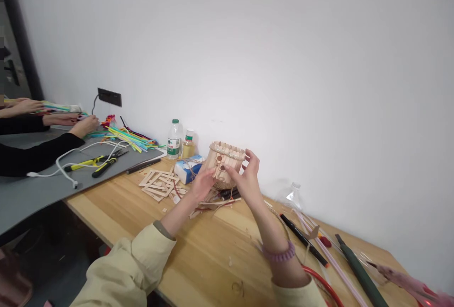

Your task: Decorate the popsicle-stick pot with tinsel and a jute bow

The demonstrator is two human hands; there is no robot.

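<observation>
A small round holder made of upright wooden craft sticks (pixel 227 154) is lifted above the table, a twisted cord round its upper edge and small brown discs on its side. My left hand (pixel 203 186) grips it from the lower left, with the thumb against the sticks. On the other side my right hand (pixel 249 180) holds it, thumb on the front near a brown disc and fingers at the right edge. Below and to its left lie a pile of loose wooden sticks (pixel 159 185) and a blue and white packet (pixel 187 169). The back of the holder is hidden.
A bottle with a green cap (pixel 173 139) and a small jar (pixel 188 144) stand by the wall. Yellow-handled pliers (pixel 104 165), a white cable (pixel 60 160) and pipe cleaners (pixel 133 137) lie left, near other people's hands (pixel 83 126). Right are a black marker (pixel 303 240) and a dark green tool (pixel 360 269).
</observation>
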